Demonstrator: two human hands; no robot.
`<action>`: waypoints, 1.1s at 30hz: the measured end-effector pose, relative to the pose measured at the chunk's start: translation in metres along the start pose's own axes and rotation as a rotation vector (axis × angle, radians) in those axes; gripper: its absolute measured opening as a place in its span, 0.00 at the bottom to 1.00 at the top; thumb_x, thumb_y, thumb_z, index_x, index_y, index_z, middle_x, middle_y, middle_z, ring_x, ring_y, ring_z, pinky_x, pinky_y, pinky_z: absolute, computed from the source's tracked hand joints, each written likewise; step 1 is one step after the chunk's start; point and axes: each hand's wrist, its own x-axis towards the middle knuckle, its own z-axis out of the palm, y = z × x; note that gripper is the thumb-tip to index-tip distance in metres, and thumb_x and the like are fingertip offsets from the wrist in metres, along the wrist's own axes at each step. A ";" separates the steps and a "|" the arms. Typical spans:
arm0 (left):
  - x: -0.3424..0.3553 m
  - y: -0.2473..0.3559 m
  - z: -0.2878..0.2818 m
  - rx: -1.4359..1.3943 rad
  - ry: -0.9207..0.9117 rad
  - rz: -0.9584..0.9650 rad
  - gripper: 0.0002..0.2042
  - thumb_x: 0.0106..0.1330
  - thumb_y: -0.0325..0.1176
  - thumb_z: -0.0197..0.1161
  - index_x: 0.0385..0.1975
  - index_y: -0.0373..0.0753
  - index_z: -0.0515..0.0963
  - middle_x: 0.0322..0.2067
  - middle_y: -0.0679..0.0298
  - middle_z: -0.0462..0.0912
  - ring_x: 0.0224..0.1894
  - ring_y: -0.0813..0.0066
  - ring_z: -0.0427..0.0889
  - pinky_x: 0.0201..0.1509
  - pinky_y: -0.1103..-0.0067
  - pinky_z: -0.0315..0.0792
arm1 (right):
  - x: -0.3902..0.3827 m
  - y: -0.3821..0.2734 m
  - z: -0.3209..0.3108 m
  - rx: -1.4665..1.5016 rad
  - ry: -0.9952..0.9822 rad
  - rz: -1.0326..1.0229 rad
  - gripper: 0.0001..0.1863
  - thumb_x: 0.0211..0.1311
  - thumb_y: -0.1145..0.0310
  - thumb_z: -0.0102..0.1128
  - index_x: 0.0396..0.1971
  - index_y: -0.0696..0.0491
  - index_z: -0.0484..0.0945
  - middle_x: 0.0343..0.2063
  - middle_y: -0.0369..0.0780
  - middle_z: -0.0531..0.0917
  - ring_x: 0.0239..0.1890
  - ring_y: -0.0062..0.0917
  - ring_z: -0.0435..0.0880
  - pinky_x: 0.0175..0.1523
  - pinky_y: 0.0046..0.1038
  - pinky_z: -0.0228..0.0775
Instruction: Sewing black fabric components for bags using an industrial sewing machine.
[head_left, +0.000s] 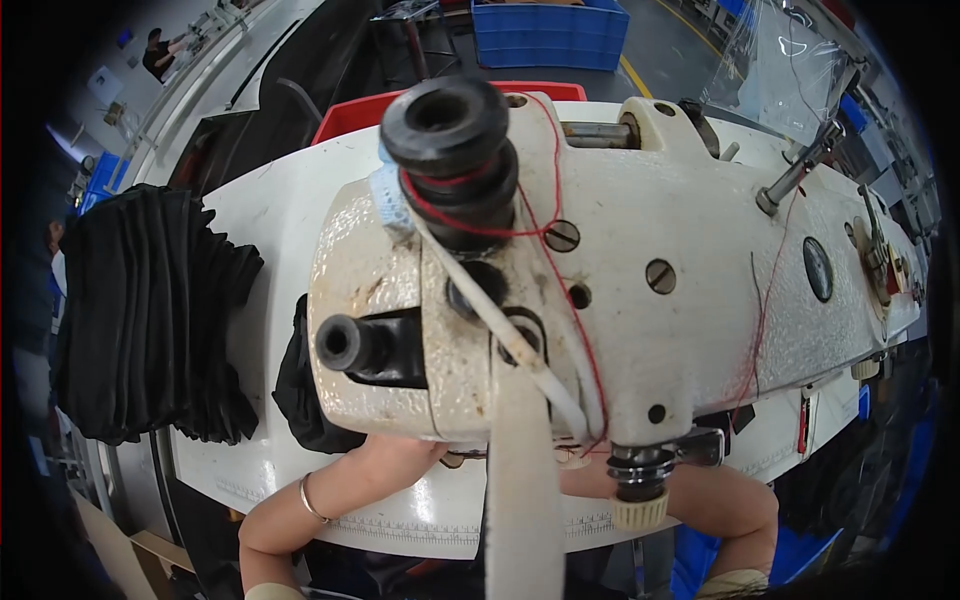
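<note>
A cream-white sewing machine [730, 290] fills the middle of the head view and covers most of my work. My left hand [405, 462] reaches in under the machine's head end, a bangle round its wrist; its fingers are hidden. From the other side my right hand [588, 478] also goes beneath the machine, with only a bit showing behind the tension knob [640, 512]. What either hand touches cannot be seen. Beside the head end, black cloth [305, 400] lies bunched on the white table [265, 205], partly covered by the machine. Red thread [580, 330] runs over the machine's top.
A thick stack of folded black cloth pieces [150, 320] lies at the table's left. Behind the machine is a red tray [350, 112], and farther off a blue crate [550, 35] stands on the floor. Another person [160, 55] is far away at upper left.
</note>
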 end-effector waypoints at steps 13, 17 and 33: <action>-0.012 -0.013 0.016 0.169 -0.014 0.199 0.08 0.53 0.23 0.63 0.34 0.34 0.78 0.21 0.54 0.78 0.24 0.60 0.79 0.28 0.71 0.72 | 0.008 -0.001 -0.001 0.040 -0.129 0.091 0.19 0.63 0.56 0.52 0.49 0.51 0.75 0.49 0.42 0.77 0.54 0.33 0.74 0.61 0.34 0.63; -0.008 -0.012 0.018 0.145 -0.043 0.237 0.08 0.53 0.23 0.63 0.34 0.33 0.78 0.22 0.53 0.78 0.25 0.58 0.79 0.29 0.70 0.72 | 0.044 -0.006 -0.003 0.032 -0.172 0.134 0.19 0.63 0.56 0.52 0.49 0.51 0.75 0.48 0.42 0.78 0.54 0.33 0.74 0.60 0.34 0.63; 0.001 0.005 0.003 -0.002 -0.067 0.093 0.15 0.45 0.22 0.62 0.36 0.34 0.78 0.31 0.54 0.79 0.34 0.56 0.79 0.37 0.68 0.73 | 0.012 -0.011 0.016 -0.182 0.105 -0.037 0.16 0.59 0.57 0.57 0.41 0.52 0.77 0.39 0.42 0.81 0.44 0.36 0.79 0.46 0.33 0.72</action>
